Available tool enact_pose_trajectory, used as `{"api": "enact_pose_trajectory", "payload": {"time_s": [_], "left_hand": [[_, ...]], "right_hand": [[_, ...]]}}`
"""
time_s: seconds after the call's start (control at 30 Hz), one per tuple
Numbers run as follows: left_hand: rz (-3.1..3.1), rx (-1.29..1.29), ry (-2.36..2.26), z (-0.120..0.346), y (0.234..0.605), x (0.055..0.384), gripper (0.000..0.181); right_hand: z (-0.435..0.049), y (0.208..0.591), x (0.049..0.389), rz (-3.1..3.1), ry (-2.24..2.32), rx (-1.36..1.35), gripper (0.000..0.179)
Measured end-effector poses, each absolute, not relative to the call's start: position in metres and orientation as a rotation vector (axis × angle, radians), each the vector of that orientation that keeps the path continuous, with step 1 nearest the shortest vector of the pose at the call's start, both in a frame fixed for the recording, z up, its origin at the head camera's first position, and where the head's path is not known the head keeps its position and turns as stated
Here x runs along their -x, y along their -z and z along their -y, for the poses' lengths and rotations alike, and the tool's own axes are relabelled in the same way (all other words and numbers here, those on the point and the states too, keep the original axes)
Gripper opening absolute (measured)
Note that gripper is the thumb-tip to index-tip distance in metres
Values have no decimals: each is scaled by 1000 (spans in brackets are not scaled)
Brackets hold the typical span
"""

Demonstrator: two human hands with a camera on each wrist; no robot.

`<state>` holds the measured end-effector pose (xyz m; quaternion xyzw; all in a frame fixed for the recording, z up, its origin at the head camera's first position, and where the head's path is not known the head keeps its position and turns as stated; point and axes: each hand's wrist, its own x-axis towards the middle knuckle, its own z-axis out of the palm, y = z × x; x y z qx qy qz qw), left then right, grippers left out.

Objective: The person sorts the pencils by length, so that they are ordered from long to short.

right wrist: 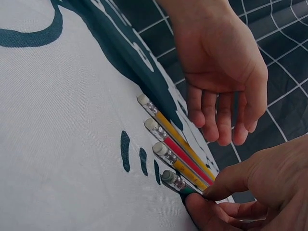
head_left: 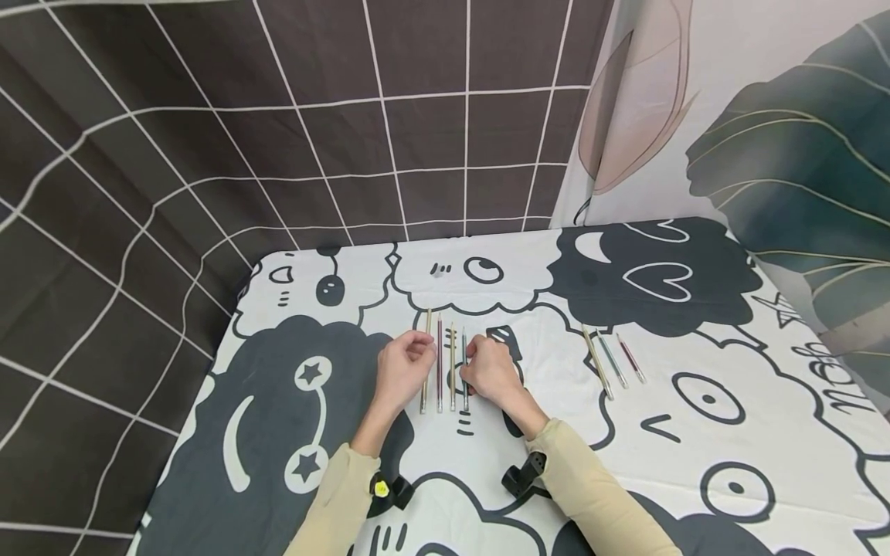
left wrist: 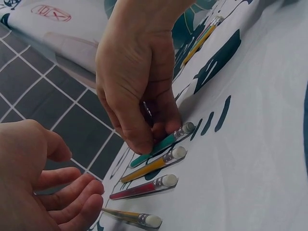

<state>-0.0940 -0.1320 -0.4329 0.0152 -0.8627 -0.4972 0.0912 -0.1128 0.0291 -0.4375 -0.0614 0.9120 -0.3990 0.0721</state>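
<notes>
Side by side on the patterned cloth lie a yellow pencil point(head_left: 423, 400), a red pencil point(head_left: 439, 371), another yellow pencil point(head_left: 453, 367) and a green pencil point(head_left: 465, 398). Their white or greyish eraser ends point toward the person. My right hand point(head_left: 492, 372) pinches the green pencil point(right wrist: 188, 189) between thumb and forefinger, at the row's right end. Over the row's left end hovers my left hand point(head_left: 403, 372), nearest the outer yellow pencil point(left wrist: 130, 216). Its fingers are loosely bent and hold nothing.
Farther right lie a second yellow pencil group member point(head_left: 598, 364), a green pencil point(head_left: 612, 359) and a red pencil point(head_left: 631, 359), slanted. The cloth point(head_left: 556, 479) has black-and-white cartoon shapes. A dark grid-patterned curtain point(head_left: 334, 139) hangs behind and at left.
</notes>
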Motion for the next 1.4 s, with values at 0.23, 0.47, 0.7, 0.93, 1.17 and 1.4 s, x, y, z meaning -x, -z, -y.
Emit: {"api": "enact_pose_trajectory", "payload": {"time_s": [0.23,0.47,0.7,0.93,1.17,1.4], "left_hand": [[2567,-55,1484,127,431,94,15],[2564,-51,1486,121,430,94,13],[2547,-72,1496,110,425,91,10],[2547,-116,1544,97,421,89,6],[2544,-86,1598,80,420,88,7],[2557,-46,1712,59,423,87,10]], "right_hand": [[-34,439,111,-2758,1203,192,18],[-43,437,109,-2757,1250,234,16],[-62,429,107,-2850,1244,225,12],[-84,425,107,-2879,1310,210,10],[-106,423,103,-2902,1379,170,8],[-127,423,100,-2986,1393,151,6]]}}
